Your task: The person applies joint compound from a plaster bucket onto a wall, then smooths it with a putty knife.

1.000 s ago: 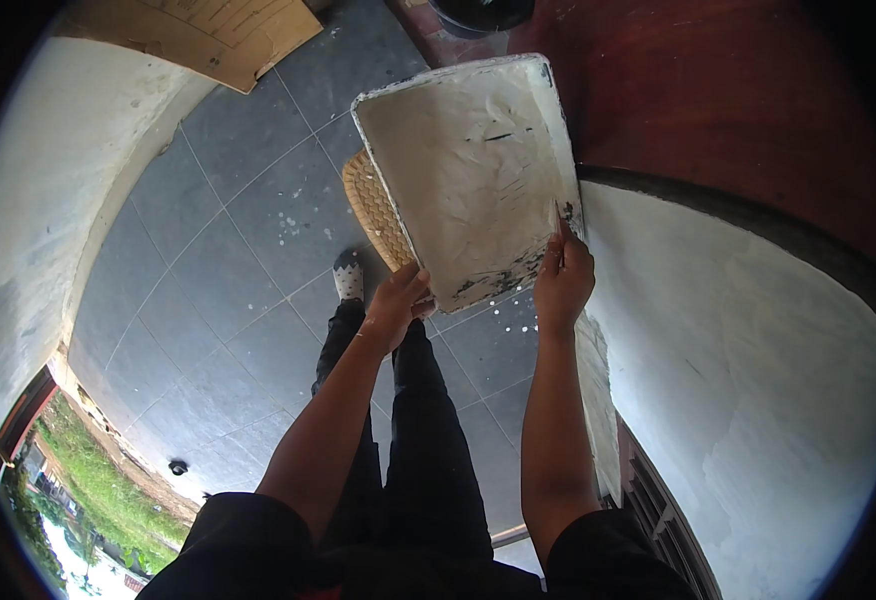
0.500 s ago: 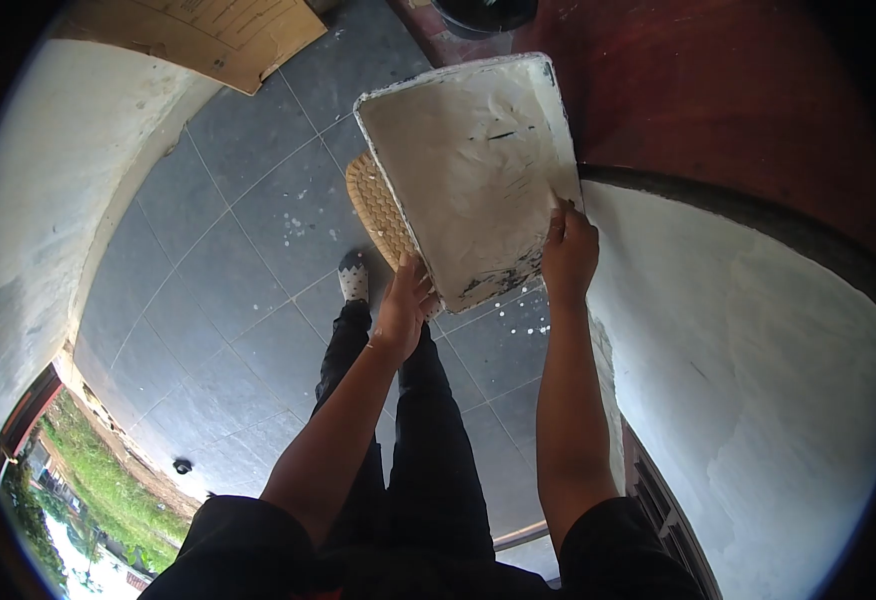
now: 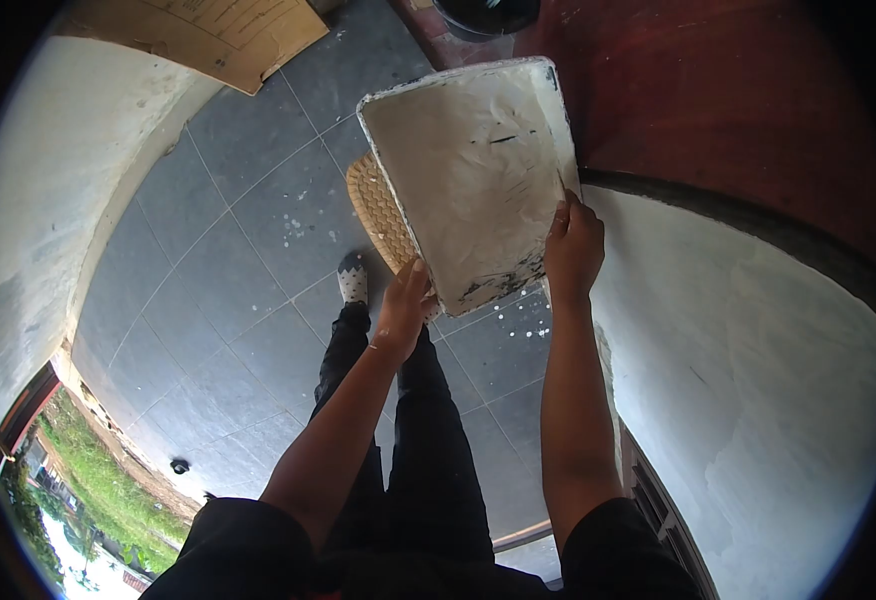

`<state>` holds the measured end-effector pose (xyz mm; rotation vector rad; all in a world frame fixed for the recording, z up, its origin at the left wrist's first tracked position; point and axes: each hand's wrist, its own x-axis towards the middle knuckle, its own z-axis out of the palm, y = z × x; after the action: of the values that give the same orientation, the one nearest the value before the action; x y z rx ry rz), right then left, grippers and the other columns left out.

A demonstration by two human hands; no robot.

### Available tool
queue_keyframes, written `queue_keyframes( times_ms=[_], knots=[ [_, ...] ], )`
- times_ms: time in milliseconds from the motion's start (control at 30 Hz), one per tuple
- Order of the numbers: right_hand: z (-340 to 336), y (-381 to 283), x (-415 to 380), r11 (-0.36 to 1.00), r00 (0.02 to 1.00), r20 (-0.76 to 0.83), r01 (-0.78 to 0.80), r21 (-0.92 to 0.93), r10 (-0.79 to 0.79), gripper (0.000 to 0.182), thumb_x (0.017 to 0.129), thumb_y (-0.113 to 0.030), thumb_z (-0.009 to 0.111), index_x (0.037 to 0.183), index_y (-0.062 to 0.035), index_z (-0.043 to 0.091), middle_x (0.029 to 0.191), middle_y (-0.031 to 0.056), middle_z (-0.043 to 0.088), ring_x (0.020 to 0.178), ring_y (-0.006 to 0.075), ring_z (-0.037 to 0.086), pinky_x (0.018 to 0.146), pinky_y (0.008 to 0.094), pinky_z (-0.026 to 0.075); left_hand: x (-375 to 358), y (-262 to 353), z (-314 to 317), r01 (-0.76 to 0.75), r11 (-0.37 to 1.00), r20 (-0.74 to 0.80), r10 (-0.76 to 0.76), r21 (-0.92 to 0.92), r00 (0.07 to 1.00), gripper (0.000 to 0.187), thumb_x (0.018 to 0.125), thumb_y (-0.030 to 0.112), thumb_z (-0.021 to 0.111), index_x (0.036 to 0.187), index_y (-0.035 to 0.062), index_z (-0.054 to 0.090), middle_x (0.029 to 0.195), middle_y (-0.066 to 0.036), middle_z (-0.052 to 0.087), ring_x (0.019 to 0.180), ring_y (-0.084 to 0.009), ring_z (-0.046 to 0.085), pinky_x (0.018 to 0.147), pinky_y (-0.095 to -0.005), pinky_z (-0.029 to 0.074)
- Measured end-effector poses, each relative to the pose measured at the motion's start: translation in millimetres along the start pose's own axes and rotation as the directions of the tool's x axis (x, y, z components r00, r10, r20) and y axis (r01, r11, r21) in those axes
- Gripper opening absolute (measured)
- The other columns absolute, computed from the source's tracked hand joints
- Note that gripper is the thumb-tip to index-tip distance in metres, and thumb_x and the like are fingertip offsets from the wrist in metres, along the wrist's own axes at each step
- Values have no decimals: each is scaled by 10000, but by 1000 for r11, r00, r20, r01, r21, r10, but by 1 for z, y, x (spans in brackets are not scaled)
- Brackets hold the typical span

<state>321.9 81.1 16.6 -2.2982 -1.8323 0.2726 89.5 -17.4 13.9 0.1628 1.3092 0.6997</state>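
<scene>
A rectangular tray (image 3: 473,165) coated in white plaster or paint is held up in front of me, tilted, over the tiled floor. My left hand (image 3: 405,300) grips its near left corner from below. My right hand (image 3: 573,250) holds its near right edge, close to the white wall (image 3: 748,350). Black patches show through the white coat near the tray's lower edge.
A woven mat (image 3: 378,215) lies on the grey tiled floor (image 3: 218,280) under the tray, by my foot in a white spotted sock (image 3: 351,278). Flattened cardboard (image 3: 218,35) lies at the top left. A dark red wall band (image 3: 718,100) runs above the white wall. A dark bucket (image 3: 483,12) stands at the top.
Both hands have shifted slightly up and right along the tray's near edge; the tray has tilted and moved a little toward the wall.
</scene>
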Motion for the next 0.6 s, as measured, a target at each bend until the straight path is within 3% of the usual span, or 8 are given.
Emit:
queue_keyframes(
  times_ms=[100, 167, 267, 300, 400, 433, 500, 600],
  knots=[
    [-4, 3, -11, 1000, 997, -75, -24, 10, 24, 291, 1035, -212, 567, 1279, -116, 694, 1074, 104, 742, 978, 319, 685, 838, 443, 571, 14, 1, -11, -102, 988, 35, 98, 113, 995, 714, 1077, 526, 496, 1581, 37, 363, 1470, -134, 551, 1322, -256, 567, 1096, -436, 458],
    [-24, -10, -17, 791, 907, 152, -417, 447, 392, 331, 1026, -217, 585, 1308, -75, 683, 1135, 118, 742, 1049, 267, 692, 878, 409, 555, 23, 9, -20, -100, 994, 5, 100, 46, 995, 717, 1078, 531, 488, 1575, 29, 366, 1466, -151, 551, 1316, -265, 573, 1085, -435, 470],
    [15, 46, -38, 622, 858, 170, -475, 622, 486, 396, 984, -279, 650, 1261, 3, 681, 1163, 164, 722, 1106, 275, 661, 949, 366, 500, 38, 20, -31, -92, 994, -21, 91, -62, 996, 735, 1076, 542, 480, 1567, 7, 364, 1460, -180, 552, 1305, -279, 584, 1068, -433, 486],
    [18, 47, -43, 621, 858, 172, -476, 622, 484, 396, 984, -279, 650, 1261, 3, 681, 1163, 164, 722, 1106, 275, 661, 949, 366, 500, 42, 22, -34, -81, 992, -21, 79, -100, 997, 750, 1074, 547, 480, 1565, -6, 359, 1458, -191, 553, 1300, -284, 587, 1061, -431, 491],
    [23, 45, -58, 95, 739, 314, -454, 886, 596, 512, 986, -274, 653, 1415, -14, 548, 1369, 122, 605, 1209, 259, 599, 1028, 380, 455, 47, 37, -41, -124, 991, -100, 120, -40, 988, 787, 1056, 576, 497, 1535, -39, 386, 1455, -198, 556, 1282, -281, 599, 1036, -422, 505],
    [20, 39, -61, 93, 738, 316, -455, 886, 596, 512, 986, -274, 653, 1415, -14, 548, 1369, 122, 605, 1209, 259, 599, 1028, 380, 455, 47, 43, -44, -141, 990, -170, 138, -9, 976, 791, 1050, 580, 506, 1525, -42, 397, 1457, -199, 554, 1277, -281, 602, 1027, -416, 509],
    [8, 22, -62, -140, 574, 435, -484, 864, 694, 575, 1000, -290, 644, 1498, -71, 461, 1462, 116, 520, 1305, 272, 535, 1054, 421, 451, 53, 51, -54, -152, 988, -269, 157, 42, 950, 819, 1026, 630, 504, 1511, -26, 428, 1458, -197, 556, 1304, -295, 581, 1046, -425, 491],
    [21, 39, -68, -244, 716, 394, -310, 919, 576, 599, 1012, -306, 634, 1533, -112, 410, 1504, 102, 466, 1360, 288, 487, 1084, 452, 441, 70, 53, -73, -151, 962, -430, 238, 225, 871, 1020, 947, 804, 431, 1636, 74, 248, 1622, -201, 363, 1482, -375, 369, 1149, -564, 366]
  ],
)
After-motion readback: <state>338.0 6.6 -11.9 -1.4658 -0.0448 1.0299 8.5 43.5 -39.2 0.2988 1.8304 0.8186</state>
